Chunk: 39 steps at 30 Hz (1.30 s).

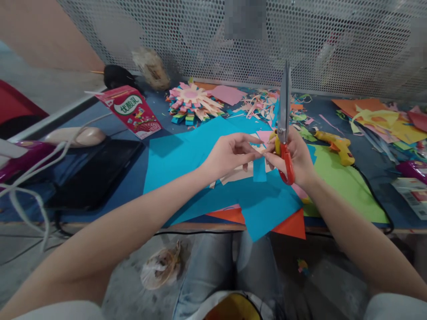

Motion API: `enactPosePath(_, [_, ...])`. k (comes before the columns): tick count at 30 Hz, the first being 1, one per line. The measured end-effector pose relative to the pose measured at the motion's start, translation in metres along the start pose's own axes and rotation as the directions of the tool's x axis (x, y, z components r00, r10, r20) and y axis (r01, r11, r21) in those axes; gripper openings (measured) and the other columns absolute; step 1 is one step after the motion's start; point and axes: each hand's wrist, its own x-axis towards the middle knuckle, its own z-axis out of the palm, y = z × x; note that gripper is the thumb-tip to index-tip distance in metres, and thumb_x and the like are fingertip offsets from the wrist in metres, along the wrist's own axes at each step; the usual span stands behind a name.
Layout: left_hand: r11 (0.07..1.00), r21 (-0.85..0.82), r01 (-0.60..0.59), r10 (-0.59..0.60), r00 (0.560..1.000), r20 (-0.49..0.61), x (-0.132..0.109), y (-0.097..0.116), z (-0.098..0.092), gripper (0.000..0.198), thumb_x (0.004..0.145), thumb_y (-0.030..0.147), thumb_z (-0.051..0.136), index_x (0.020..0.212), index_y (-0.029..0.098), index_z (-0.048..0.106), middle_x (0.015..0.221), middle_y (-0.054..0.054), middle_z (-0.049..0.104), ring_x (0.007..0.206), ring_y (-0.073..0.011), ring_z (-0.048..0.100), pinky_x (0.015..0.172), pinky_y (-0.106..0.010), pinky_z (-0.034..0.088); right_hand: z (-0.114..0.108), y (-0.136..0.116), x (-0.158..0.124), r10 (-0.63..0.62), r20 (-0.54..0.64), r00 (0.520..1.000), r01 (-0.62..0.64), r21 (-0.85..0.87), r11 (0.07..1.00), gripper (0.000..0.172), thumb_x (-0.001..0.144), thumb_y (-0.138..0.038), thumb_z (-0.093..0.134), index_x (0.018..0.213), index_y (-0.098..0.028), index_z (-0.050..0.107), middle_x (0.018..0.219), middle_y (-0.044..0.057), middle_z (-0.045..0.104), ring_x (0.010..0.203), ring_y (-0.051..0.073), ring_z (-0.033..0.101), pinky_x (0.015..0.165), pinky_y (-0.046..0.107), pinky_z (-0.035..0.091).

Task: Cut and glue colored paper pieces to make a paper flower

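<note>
My left hand (225, 153) is closed in a pinch on a small blue paper strip (259, 171), which hangs below the fingertips. Upright in my right hand (300, 155) are scissors (284, 102) with red and yellow handles, their blades pointing up and together. The right thumb and fingertips meet the left ones at the strip's top edge. Beneath both hands lie large blue paper sheets (180, 155) and a cream paper piece (238, 174). Orange paper (293, 226) shows under the blue at the table's front edge.
A layered paper flower (193, 100) and paper shreds (260, 106) lie behind. To the right are green paper (347, 186) and a yellow glue gun (336, 146) with a black cord. A pink drink carton (133, 111), black tablet-like device (100, 173) and white cables (30, 178) occupy the left.
</note>
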Motion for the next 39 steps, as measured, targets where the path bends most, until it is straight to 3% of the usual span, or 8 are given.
enactPosePath(10, [0.993,-0.018,-0.116,0.11,0.975,-0.193,0.001,0.005,-0.004,0.027,0.069,0.026,0.074,0.089,0.013,0.062,0.062,0.002,0.064,0.047,-0.0062,0.058,0.049,-0.018,0.05,0.001,0.005,0.002,0.048,0.054,0.997,-0.046,-0.035,0.998,0.048,0.057,-0.03,0.08,0.082,-0.022,0.04,0.073,-0.006,0.052,0.061,0.009,0.056,0.054,0.025,0.05])
enactPosePath(15, [0.994,-0.1,-0.049,0.037,0.992,-0.119,0.001,0.003,-0.002,0.04,0.066,0.029,0.075,0.1,0.015,0.059,0.072,0.002,0.064,0.05,-0.007,0.058,0.043,-0.019,0.048,-0.001,0.006,0.002,0.043,-0.009,0.999,-0.043,0.004,0.999,0.05,0.057,-0.032,0.08,0.085,-0.023,0.04,0.072,-0.007,0.051,0.059,0.009,0.054,0.051,0.025,0.05])
enactPosePath(18, [0.994,-0.107,0.006,-0.013,0.998,-0.066,0.002,-0.002,-0.001,0.036,0.06,0.029,0.079,0.085,0.013,0.059,0.06,0.004,0.061,0.045,-0.0066,0.056,0.043,-0.018,0.046,0.0,0.005,0.002,0.015,-0.027,1.0,-0.015,0.007,1.0,0.05,0.056,-0.033,0.081,0.08,-0.024,0.039,0.072,-0.006,0.05,0.058,0.009,0.052,0.05,0.024,0.049])
enactPosePath(21, [0.993,-0.118,-0.023,0.009,0.993,-0.118,0.003,-0.004,-0.002,0.034,0.058,0.031,0.08,0.073,0.014,0.055,0.056,0.004,0.06,0.042,-0.0056,0.054,0.043,-0.018,0.045,0.0,0.004,0.001,0.005,-0.034,0.999,-0.006,-0.032,0.999,0.048,0.057,-0.036,0.081,0.081,-0.024,0.041,0.071,-0.007,0.05,0.056,0.008,0.051,0.051,0.025,0.048])
enactPosePath(26, [0.964,-0.227,-0.14,0.079,0.963,-0.259,0.004,0.005,-0.008,0.034,0.061,0.034,0.079,0.07,0.016,0.052,0.06,0.003,0.061,0.06,-0.0115,0.064,0.04,-0.017,0.044,-0.001,-0.002,-0.001,-0.008,-0.041,0.999,0.005,-0.072,0.997,0.043,0.061,-0.041,0.078,0.082,-0.024,0.045,0.075,-0.004,0.055,0.066,0.012,0.056,0.063,0.029,0.049])
enactPosePath(30, [0.933,-0.273,-0.235,0.132,0.928,-0.348,0.003,0.016,-0.01,0.036,0.059,0.032,0.081,0.068,0.018,0.049,0.057,0.006,0.057,0.058,-0.0115,0.063,0.037,-0.017,0.042,-0.005,-0.002,-0.002,0.034,-0.013,0.999,-0.035,-0.14,0.989,0.041,0.061,-0.039,0.079,0.078,-0.023,0.046,0.071,-0.004,0.055,0.065,0.013,0.054,0.061,0.029,0.046])
enactPosePath(35, [0.918,-0.183,-0.352,0.247,0.868,-0.43,0.003,0.021,-0.015,0.032,0.066,0.031,0.077,0.072,0.02,0.047,0.058,0.006,0.055,0.06,-0.0123,0.064,0.037,-0.019,0.042,-0.008,0.003,-0.006,0.095,-0.006,0.996,-0.093,-0.239,0.966,0.038,0.064,-0.039,0.077,0.08,-0.023,0.046,0.074,-0.003,0.053,0.072,0.015,0.053,0.062,0.029,0.042])
enactPosePath(39, [0.94,-0.055,-0.337,0.277,0.846,-0.456,0.003,0.022,-0.019,0.029,0.073,0.033,0.072,0.072,0.021,0.045,0.063,0.004,0.058,0.064,-0.0128,0.064,0.04,-0.021,0.043,-0.01,0.007,-0.008,0.12,0.04,0.992,-0.102,-0.309,0.946,0.034,0.068,-0.038,0.074,0.081,-0.023,0.046,0.076,-0.003,0.052,0.072,0.015,0.051,0.062,0.029,0.04])
